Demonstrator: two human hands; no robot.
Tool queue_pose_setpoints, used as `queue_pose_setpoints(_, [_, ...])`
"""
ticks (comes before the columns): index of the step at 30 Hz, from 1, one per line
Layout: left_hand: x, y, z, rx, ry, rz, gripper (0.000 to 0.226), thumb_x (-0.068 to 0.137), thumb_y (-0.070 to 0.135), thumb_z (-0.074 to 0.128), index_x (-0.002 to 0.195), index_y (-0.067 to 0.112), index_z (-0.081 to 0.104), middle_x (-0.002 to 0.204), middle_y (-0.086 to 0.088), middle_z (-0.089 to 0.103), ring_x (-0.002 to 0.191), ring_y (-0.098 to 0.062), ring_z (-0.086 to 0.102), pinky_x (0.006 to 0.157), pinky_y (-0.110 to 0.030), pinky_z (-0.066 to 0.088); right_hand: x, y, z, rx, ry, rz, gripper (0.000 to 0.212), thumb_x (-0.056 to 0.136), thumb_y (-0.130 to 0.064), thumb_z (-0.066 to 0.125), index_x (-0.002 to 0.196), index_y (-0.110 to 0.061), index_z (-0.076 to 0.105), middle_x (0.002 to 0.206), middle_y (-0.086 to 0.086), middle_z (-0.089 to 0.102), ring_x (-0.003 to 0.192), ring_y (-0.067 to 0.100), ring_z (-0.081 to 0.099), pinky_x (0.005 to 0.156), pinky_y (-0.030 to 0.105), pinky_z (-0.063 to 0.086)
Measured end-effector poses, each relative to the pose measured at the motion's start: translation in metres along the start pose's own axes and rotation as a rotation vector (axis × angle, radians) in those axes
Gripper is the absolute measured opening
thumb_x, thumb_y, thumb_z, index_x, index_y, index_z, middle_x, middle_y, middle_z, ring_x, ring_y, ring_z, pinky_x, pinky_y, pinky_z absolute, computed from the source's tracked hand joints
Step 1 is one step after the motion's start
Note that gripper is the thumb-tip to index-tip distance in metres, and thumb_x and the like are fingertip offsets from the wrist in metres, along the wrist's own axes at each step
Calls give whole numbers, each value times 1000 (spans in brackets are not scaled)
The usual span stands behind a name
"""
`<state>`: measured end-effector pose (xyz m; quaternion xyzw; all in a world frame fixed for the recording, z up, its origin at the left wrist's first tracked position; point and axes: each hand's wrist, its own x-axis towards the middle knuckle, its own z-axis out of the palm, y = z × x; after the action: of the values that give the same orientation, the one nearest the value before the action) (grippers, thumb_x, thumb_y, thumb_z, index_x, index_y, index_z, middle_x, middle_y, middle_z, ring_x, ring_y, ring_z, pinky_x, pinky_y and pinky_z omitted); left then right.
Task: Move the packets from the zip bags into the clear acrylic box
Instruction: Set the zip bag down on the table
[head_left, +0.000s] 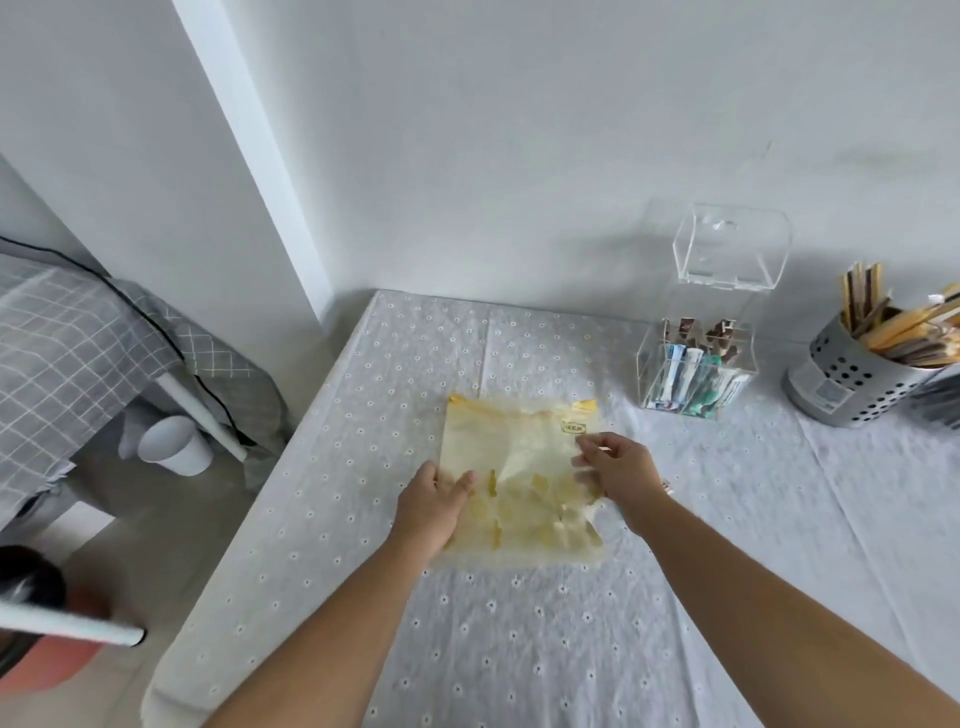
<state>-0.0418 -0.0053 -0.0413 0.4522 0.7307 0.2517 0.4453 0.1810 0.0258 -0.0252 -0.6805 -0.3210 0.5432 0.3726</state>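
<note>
A yellow translucent zip bag (511, 447) lies flat on the table, its zip edge toward the wall. My left hand (434, 506) rests on the bag's left side with the fingers pressing it down. My right hand (615, 467) pinches the bag's right edge between thumb and fingers. The bag looks flat, and I cannot make out packets inside it. To the far right stands the clear acrylic box (698, 364) with its lid swung up, holding several packets upright.
A perforated metal holder (852, 379) full of sticks stands at the far right. The table carries a white eyelet cloth (519, 649). Left of the table are a white cup (174, 447) on the floor and a checked grey cover (78, 338).
</note>
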Motion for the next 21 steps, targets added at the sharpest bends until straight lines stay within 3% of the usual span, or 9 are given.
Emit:
queue_pose_setpoints(3, [4, -6, -2, 338, 91, 109, 50, 88, 52, 50, 120, 14, 45, 115, -5, 57, 100, -23, 58, 75, -32, 45, 0, 1, 1, -357, 156, -105, 37, 94, -30, 53, 126, -12, 54, 111, 6, 66, 94, 23, 61, 72, 32, 51])
queue_pose_setpoints(6, [1, -12, -10, 588, 291, 341, 51, 90, 45, 50, 131, 15, 42, 129, -3, 50, 115, -24, 50, 87, -36, 45, -19, -1, 8, -705, 345, -440, 37, 93, -28, 52, 128, -17, 52, 130, 4, 57, 122, 27, 49, 103, 40, 38])
queue_pose_setpoints(8, [0, -16, -9, 609, 315, 507, 49, 88, 38, 55, 130, 13, 46, 131, -5, 50, 118, -26, 49, 91, -38, 44, -35, 2, 22, -764, 306, -622, 33, 93, -23, 53, 125, -16, 55, 129, 2, 58, 123, 23, 49, 105, 35, 34])
queue_pose_setpoints(11, [-6, -12, 4, 668, 172, 645, 56, 91, 38, 50, 140, 16, 37, 147, -3, 37, 135, -21, 36, 107, -38, 35, -47, 17, 45, -858, 100, -668, 37, 94, -20, 50, 131, -18, 51, 138, -1, 52, 129, 17, 46, 109, 31, 32])
queue_pose_setpoints(15, [-6, -24, 17, 892, -107, 598, 64, 98, 48, 27, 150, 22, 3, 159, 4, -5, 146, -13, -2, 119, -36, 6, -34, 48, 47, -1131, -116, -539, 53, 99, -37, 34, 149, -25, 20, 160, -4, 14, 148, 14, 10, 119, 31, 13])
queue_pose_setpoints(18, [1, -39, 13, 1014, -187, 518, 70, 94, 58, 16, 148, 26, -14, 157, 5, -19, 145, -13, -16, 119, -40, -5, -22, 66, 36, -1322, -161, -496, 68, 91, -62, 14, 150, -31, -1, 160, -8, -6, 148, 14, -6, 119, 31, 3])
queue_pose_setpoints(21, [5, -46, 12, 1058, -195, 525, 74, 85, 67, 2, 144, 28, -23, 153, 6, -28, 142, -13, -25, 118, -44, -11, -19, 76, 31, -1378, -147, -542, 76, 80, -68, -6, 148, -34, -11, 158, -8, -14, 146, 14, -14, 117, 31, -5])
